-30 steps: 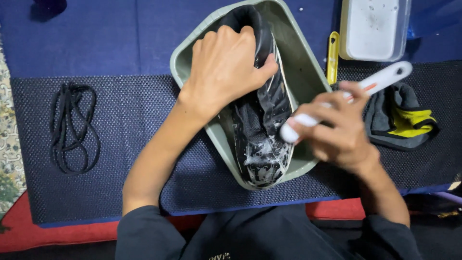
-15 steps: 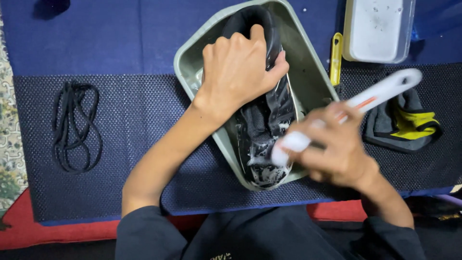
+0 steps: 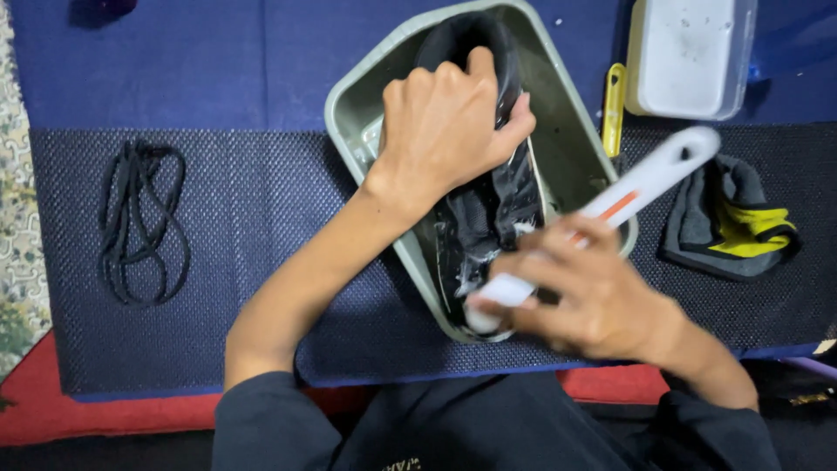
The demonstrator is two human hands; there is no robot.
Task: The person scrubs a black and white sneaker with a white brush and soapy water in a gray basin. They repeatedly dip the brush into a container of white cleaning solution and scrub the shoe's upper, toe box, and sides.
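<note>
View from above, with the grey-green basin (image 3: 571, 166) as the landmark. A black shoe (image 3: 497, 209) lies lengthwise inside the basin, its toe toward your body and its heel opening toward the far end; white foam clings to the toe part. Your left hand (image 3: 440, 131) is spread over the middle and heel of the shoe, fingers curled over its far side and thumb on the near side, a closed grip that presses the shoe down, likely so that it does not slide on the wet basin floor. Your right hand (image 3: 593, 301) is at the basin's near corner, fingers wrapped shut around a white brush (image 3: 649, 179) with an orange stripe; its head meets the foamy toe, while the handle slants up and away over the basin's right rim. The hand is blurred, so the exact finger placing cannot be told.

Left of the basin, well apart, a coil of black laces (image 3: 139, 218) rests on the dark textured mat (image 3: 261, 218). Right of the basin lies a folded black-and-yellow cloth (image 3: 732, 222). Just beyond the basin's right rim stand a yellow tool handle (image 3: 614, 109) and a clear container (image 3: 689, 57) with a pale lid.
</note>
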